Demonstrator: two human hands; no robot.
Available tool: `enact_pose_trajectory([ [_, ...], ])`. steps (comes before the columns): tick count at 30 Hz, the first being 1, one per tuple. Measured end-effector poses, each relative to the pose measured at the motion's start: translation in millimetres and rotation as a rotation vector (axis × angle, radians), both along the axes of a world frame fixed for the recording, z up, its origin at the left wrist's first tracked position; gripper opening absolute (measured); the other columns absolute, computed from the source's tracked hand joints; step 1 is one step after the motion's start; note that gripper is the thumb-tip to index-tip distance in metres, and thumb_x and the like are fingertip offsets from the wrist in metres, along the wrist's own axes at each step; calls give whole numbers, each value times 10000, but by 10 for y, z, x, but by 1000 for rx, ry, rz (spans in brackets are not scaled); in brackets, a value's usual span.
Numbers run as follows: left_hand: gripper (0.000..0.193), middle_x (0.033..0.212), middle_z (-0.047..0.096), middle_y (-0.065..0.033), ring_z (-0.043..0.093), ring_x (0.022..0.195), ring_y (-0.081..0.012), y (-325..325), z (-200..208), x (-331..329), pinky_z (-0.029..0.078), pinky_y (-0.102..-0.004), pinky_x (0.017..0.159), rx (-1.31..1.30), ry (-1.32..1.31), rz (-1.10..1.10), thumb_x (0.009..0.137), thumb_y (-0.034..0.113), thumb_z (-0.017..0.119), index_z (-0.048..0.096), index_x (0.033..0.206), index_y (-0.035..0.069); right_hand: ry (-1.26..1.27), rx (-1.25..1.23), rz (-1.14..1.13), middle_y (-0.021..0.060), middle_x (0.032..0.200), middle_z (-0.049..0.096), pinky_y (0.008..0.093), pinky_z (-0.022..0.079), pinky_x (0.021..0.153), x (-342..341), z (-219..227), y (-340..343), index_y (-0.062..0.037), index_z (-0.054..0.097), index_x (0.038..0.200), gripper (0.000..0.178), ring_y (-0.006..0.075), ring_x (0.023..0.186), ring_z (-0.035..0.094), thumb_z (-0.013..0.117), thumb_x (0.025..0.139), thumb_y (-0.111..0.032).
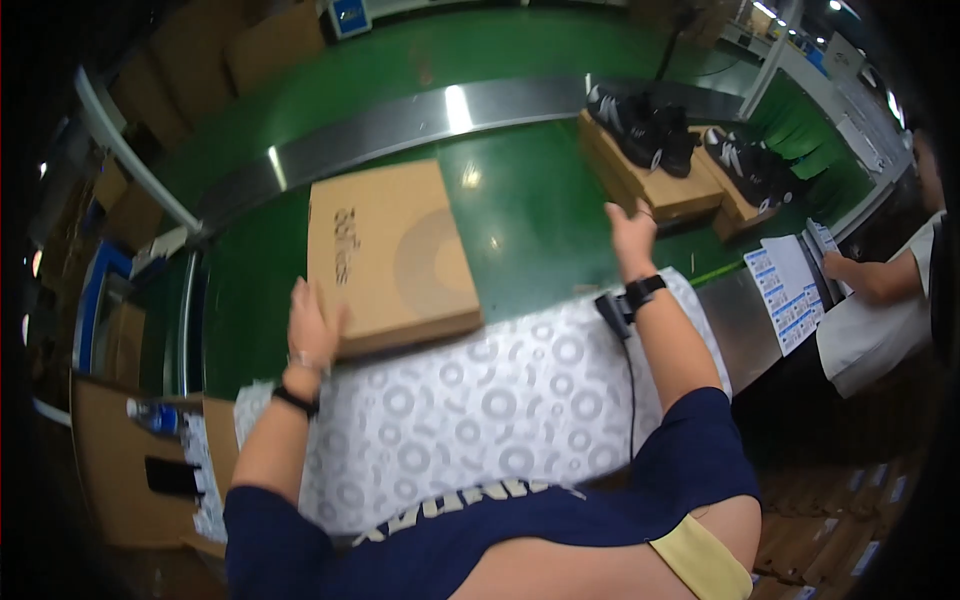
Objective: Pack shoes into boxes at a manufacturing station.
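A closed brown cardboard shoe box (385,250) lies on the green belt in front of me, left of the middle. My left hand (312,330) is at its near left corner, thumb apart from the fingers, slightly blurred; it seems to touch the box's side without gripping it. My right hand (632,240) is held out over the belt, fingers and thumb apart, holding nothing. Close beyond it stands another brown shoe box (650,190) with a pair of black shoes (640,125) on top. White patterned wrapping paper (480,410) spreads below both forearms.
Farther right, a second pair of black shoes (750,165) rests on a brown box (735,210). A person (885,290) at the right handles label sheets (785,290). A black handheld device (614,312) with a cord lies by my right wrist. An open carton (130,470) stands at left.
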State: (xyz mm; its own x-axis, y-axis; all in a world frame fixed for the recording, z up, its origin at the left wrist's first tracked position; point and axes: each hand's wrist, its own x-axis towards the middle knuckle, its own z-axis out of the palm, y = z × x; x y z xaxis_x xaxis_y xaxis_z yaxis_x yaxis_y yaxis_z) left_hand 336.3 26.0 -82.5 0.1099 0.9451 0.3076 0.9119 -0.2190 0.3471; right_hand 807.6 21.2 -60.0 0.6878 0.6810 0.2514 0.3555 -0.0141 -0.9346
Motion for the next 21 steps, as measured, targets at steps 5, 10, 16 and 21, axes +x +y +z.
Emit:
enact_pose_trajectory([
  [5,914,1308,271,-275,409,1086,-397,-730,-96,121,401,-385,879,-63,434,-52,526,253,775,301,1269,9,777,-110,-296,127,1006,528,360,427,586,1082,-469,394,-122,66,1359,895,226,793,501,679,710,-187],
  [10,851,1293,357,-192,540,827,-291,-282,-119,295,482,-361,663,-8,561,-15,548,211,752,328,1269,54,882,26,-188,117,983,479,296,387,424,854,-597,529,-279,-133,1343,985,187,609,455,609,710,-141],
  [16,810,1311,348,-157,536,878,-269,315,-140,41,470,-345,725,-109,583,223,599,245,733,324,1285,109,731,15,-48,70,832,502,280,441,503,-433,-803,225,-142,-1,1348,869,167,596,495,602,723,-95],
  [21,767,1308,362,-115,448,1037,-297,471,152,-124,347,-492,872,-147,628,396,620,305,722,348,1269,137,-470,244,107,198,1129,426,349,396,858,-897,361,319,-67,328,1274,718,295,994,493,679,649,-101],
])
